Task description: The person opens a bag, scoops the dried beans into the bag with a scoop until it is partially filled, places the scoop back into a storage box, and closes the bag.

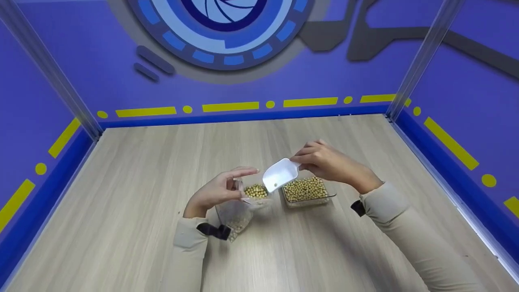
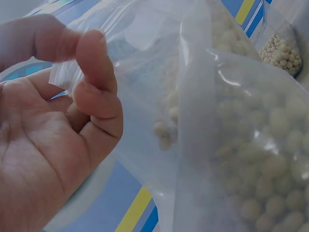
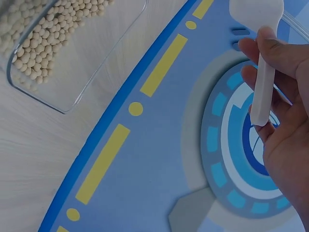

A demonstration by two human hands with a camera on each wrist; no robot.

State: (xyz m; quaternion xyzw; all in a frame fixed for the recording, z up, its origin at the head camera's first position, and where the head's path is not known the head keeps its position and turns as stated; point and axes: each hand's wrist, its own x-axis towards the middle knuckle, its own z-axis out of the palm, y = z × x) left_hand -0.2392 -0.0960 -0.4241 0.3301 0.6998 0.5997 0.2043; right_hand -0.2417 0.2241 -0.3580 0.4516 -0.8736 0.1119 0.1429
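My left hand grips a clear plastic bag by its mouth, its index finger stretched toward the scoop. Yellowish soybeans show inside the opening, and the left wrist view has many more through the plastic. My right hand pinches the handle of a white plastic scoop. Its bowl tilts down toward the bag, lip beside the opening, with a single bean on it. Thumb and fingers clasp the handle in the right wrist view.
A rectangular glass container holding soybeans stands on the wooden table, below the right hand. Clear plastic with beans at its bottom shows below the left hand. Blue and purple panels enclose the table's back and sides.
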